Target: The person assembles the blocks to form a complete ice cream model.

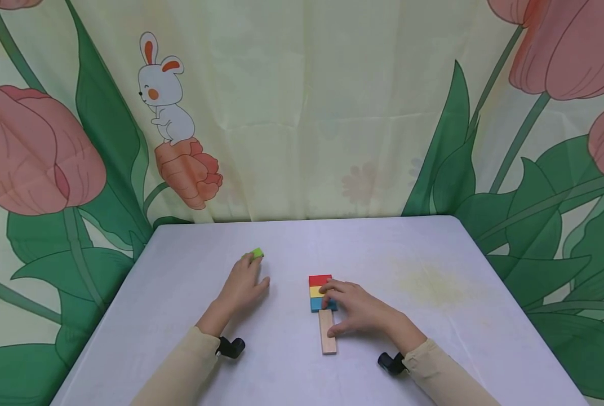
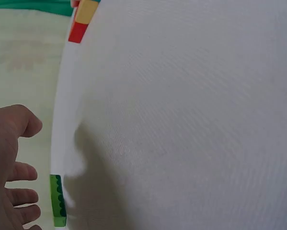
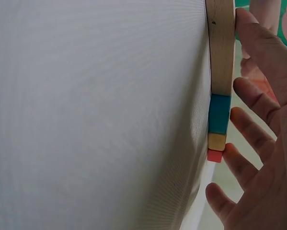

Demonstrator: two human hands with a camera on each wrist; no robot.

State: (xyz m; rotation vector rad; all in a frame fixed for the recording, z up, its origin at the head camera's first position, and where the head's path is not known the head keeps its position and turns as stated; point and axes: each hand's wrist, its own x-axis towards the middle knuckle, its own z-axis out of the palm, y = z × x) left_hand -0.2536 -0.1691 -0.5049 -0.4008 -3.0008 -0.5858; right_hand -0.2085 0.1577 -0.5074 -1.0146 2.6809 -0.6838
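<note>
My left hand (image 1: 243,282) reaches over the far left of the table, its fingertips by a small green block (image 1: 258,252). In the left wrist view that green block (image 2: 57,199) shows a darker scalloped side; its fingers look loosely spread next to it, and contact is unclear. Red (image 1: 319,279), yellow (image 1: 315,291) and blue (image 1: 316,305) blocks lie in a row, side by side. A plain wooden strip (image 1: 326,332) extends from the blue one toward me. Over this row my right hand (image 1: 360,307) is spread, thumb at the strip and fingertips at the coloured blocks.
A white cloth covers the table (image 1: 408,248), with a faint yellowish stain to the right. Behind it hangs a curtain (image 1: 302,113) printed with tulips and a rabbit. Each wrist carries a small black camera (image 1: 231,347).
</note>
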